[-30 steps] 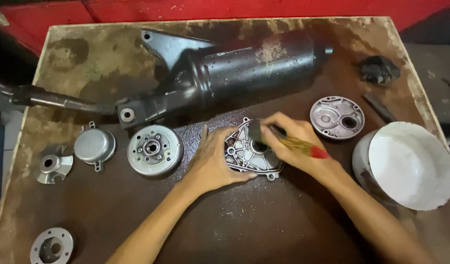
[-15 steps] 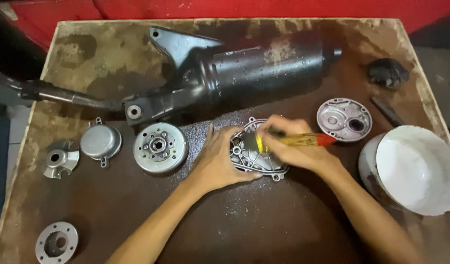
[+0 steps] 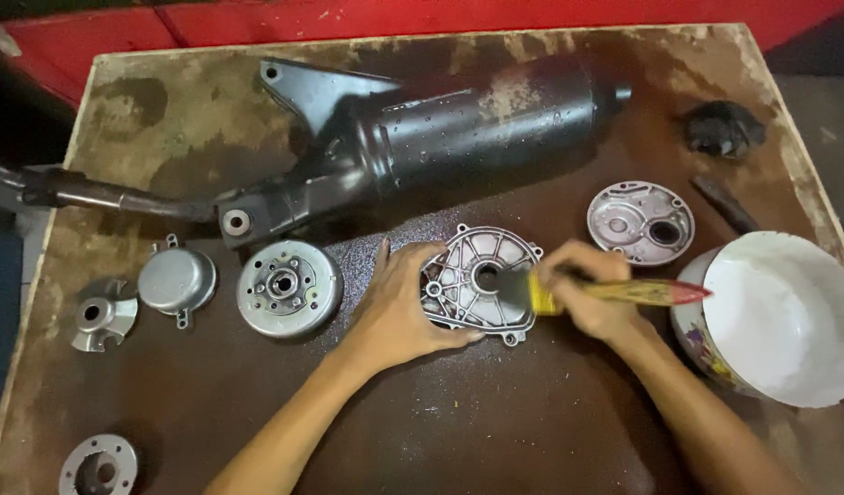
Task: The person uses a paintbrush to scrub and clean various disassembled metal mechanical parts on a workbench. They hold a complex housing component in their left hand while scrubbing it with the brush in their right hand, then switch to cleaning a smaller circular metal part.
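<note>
Left hand spread flat, palm down, fingers pressed on the near left rim of a ribbed, silver-grey cast-metal engine cover lying face-up at mid-desk; right hand closed in a pinch around a paintbrush with a yellow-and-red handle, bristles laid on the cover's right edge. Possible trouble from here: cover skidding across the wet, dark brown desk under a firm brush stroke, held only by one palm at one side; red handle tip poised just beside the rim of the white floral bowl, so a backward sweep likely to knock or tip it; droplets flicked onto the neighbouring parts. Cover roughly round, with radiating ribs, a dark central bore, a smaller hole near the left fingers and small bolt lugs along the rim; surface pale and dull, damp-looking, far part uncovered, near left part hidden beneath the left hand. Close by: round grey flywheel rotor just left of the left hand, a second, smaller round metal cover beyond the right hand, and a long black exhaust muffler across the far side.
</note>
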